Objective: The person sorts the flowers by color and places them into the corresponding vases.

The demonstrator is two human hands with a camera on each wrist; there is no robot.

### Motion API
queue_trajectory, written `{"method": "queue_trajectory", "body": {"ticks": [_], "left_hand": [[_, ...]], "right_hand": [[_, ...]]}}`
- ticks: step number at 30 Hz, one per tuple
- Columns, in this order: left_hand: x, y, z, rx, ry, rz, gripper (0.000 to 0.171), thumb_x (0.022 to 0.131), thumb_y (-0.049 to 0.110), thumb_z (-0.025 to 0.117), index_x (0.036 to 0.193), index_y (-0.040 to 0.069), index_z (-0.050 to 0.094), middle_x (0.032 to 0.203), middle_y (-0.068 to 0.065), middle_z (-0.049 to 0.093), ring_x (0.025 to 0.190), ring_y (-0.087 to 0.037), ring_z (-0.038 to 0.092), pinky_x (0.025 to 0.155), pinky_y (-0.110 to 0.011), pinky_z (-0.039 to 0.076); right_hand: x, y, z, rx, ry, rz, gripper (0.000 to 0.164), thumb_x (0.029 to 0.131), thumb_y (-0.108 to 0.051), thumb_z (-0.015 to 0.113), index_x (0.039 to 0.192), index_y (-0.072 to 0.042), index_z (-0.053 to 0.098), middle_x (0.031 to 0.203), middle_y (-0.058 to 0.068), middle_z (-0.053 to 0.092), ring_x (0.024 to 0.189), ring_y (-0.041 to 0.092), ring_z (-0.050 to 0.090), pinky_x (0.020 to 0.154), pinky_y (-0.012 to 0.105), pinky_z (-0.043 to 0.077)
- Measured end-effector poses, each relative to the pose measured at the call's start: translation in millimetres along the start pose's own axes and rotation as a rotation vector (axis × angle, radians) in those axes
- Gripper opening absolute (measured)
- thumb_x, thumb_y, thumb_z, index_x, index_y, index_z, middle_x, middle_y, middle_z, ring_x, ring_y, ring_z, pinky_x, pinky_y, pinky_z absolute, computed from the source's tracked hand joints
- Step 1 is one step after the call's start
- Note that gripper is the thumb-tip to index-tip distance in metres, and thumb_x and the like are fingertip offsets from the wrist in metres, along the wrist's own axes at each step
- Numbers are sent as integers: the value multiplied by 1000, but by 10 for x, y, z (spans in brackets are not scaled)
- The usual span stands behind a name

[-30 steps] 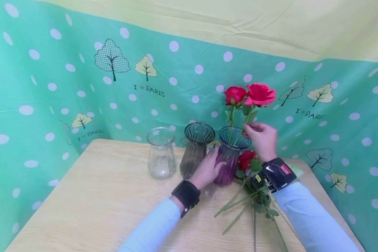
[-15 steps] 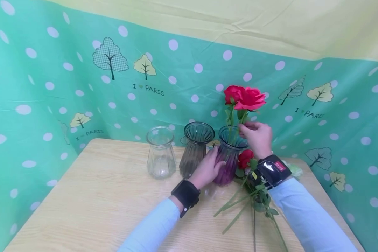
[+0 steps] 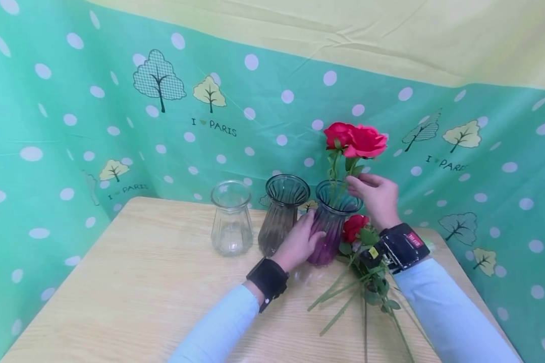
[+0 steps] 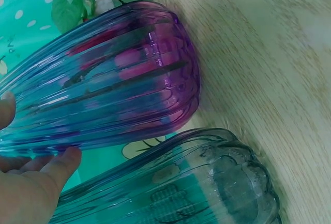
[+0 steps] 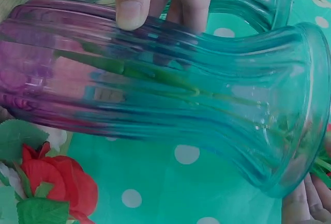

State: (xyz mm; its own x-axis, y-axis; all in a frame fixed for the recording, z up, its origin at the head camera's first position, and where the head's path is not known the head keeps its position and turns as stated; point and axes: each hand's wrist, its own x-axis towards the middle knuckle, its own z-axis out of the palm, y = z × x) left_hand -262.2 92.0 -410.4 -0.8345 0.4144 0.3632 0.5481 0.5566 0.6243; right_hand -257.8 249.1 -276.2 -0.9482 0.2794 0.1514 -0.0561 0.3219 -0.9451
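Observation:
A blue-to-purple ribbed glass vase (image 3: 329, 237) stands on the table, its lower body held from the left by my left hand (image 3: 300, 242). In the right wrist view, the left thumb (image 5: 133, 6) presses on the glass. Two red roses rise above this vase, their blooms overlapping. My right hand (image 3: 376, 199) is at the rim and pinches the stem of the right-hand rose (image 3: 368, 142). The left-hand rose (image 3: 337, 133) leans beside it. Through the glass, the green stems (image 5: 155, 76) reach down inside the vase.
Left of it stand a grey glass vase (image 3: 279, 222) and a clear glass vase (image 3: 231, 227). Another red rose (image 3: 355, 227) and several leafy stems (image 3: 336, 315) lie on the wooden table (image 3: 154, 282), partly under the right forearm. A green dotted cloth (image 3: 254, 136) hangs behind.
My right hand has swung the pinched rose left against the other bloom, then shifted back slightly right. My left hand has stayed on the vase.

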Motion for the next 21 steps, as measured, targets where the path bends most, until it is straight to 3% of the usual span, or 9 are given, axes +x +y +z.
{"method": "queue_trajectory", "body": {"ticks": [6, 12, 18, 21], "left_hand": [[-5, 5, -4, -3, -3, -4, 65, 96, 32, 49, 145, -3, 25, 144, -19, 40, 134, -28, 40, 112, -35, 34], [-5, 6, 4, -9, -11, -11, 65, 96, 33, 49, 145, -3, 24, 145, -19, 40, 134, -29, 40, 112, -36, 35], [3, -5, 12, 0, -10, 1, 66, 96, 33, 49, 145, -4, 25, 144, -20, 40, 134, -29, 39, 112, -36, 34], [6, -12, 18, -1, -10, 0, 66, 96, 33, 49, 145, -3, 24, 144, -20, 39, 135, -28, 38, 113, -35, 34]], "right_hand": [[-33, 53, -101, 98, 51, -10, 58, 81, -35, 72, 121, 4, 58, 88, -6, 69, 76, 7, 70, 72, 14, 55], [-75, 121, -286, 164, 99, 31, 50, 79, -33, 74, 113, 2, 62, 76, -9, 70, 69, 7, 69, 67, 16, 57], [-147, 232, -557, 132, 104, 91, 52, 79, -37, 72, 117, -2, 59, 78, -10, 70, 70, 4, 68, 68, 14, 56], [-229, 349, -702, 5, 42, 119, 59, 83, -43, 66, 124, -2, 54, 82, -15, 68, 76, 1, 67, 70, 13, 54]]}}
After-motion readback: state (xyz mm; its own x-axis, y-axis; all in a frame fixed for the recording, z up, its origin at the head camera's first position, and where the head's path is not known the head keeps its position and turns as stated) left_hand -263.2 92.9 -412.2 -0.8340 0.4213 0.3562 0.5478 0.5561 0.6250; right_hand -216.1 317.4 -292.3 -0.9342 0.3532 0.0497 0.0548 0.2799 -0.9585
